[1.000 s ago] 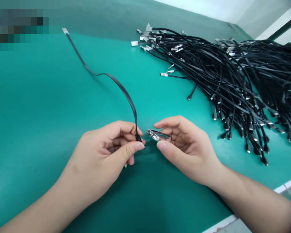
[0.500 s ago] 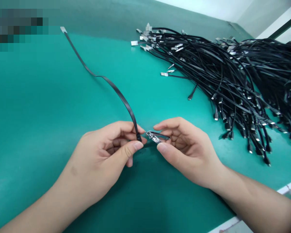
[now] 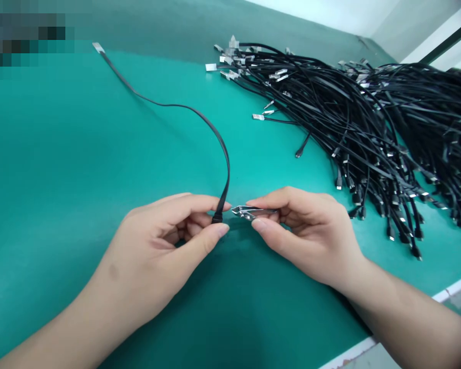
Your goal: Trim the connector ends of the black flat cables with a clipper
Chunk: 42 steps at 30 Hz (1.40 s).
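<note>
A flat black cable point(image 3: 226, 154) curves from its silver plug point(image 3: 98, 47) at the upper left down to a small black connector. My left hand point(image 3: 172, 241) pinches that connector end between thumb and fingers. Just to the right, my right hand point(image 3: 303, 230) holds a silver nail clipper point(image 3: 249, 211) between thumb and fingers, its jaws pointing left. A small gap shows between the clipper's jaws and the cable connector.
A large pile of black cables point(image 3: 322, 102) with silver plugs lies on the green table point(image 3: 100, 154) at the upper right. Another cable pile point(image 3: 438, 107) is beside it at the far right. The table's white edge point(image 3: 353, 353) runs along the lower right.
The cable's curve has swung right and bulges more near my left hand, which has turned the connector. In my right hand the clipper has rotated to lie more level.
</note>
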### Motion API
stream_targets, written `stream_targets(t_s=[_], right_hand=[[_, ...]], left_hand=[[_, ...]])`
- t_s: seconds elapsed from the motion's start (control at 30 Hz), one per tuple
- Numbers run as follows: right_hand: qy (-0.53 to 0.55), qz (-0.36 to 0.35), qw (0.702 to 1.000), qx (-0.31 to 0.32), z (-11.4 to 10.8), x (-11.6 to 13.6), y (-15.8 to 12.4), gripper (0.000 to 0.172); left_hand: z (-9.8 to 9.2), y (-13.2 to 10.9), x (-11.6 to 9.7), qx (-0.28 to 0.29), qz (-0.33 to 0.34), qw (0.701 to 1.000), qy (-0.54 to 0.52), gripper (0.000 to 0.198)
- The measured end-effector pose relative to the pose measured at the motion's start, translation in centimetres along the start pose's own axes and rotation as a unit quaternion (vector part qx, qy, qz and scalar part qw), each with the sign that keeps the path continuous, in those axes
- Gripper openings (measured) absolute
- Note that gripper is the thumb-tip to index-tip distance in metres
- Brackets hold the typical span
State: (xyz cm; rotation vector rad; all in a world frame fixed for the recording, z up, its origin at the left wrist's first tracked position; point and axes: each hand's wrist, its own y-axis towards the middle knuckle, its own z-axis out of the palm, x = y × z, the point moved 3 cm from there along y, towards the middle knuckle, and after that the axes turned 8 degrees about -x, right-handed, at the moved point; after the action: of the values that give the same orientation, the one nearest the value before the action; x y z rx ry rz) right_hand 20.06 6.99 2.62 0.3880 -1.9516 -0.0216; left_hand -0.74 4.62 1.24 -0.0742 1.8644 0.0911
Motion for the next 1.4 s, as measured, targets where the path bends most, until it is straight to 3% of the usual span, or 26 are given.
stream_targets(t_s=[0.5,1.1,1.4], right_hand=[[-0.059,-0.12,0.991,0.003,0.43,0.52,-0.12,0.011],[-0.077,-0.147,0.986,0.009,0.64,0.59,-0.12,0.011],[-0.103,-0.174,0.979,0.015,0.47,0.71,-0.52,0.013]], left_hand=[[-0.16,-0.19,-0.17,0.021,0.092,0.993,0.067,0.008],[-0.3,-0.14,0.01,0.02,0.152,0.982,0.107,0.013],[-0.17,-0.62,-0.52,-0.001,0.235,0.958,0.166,0.015]])
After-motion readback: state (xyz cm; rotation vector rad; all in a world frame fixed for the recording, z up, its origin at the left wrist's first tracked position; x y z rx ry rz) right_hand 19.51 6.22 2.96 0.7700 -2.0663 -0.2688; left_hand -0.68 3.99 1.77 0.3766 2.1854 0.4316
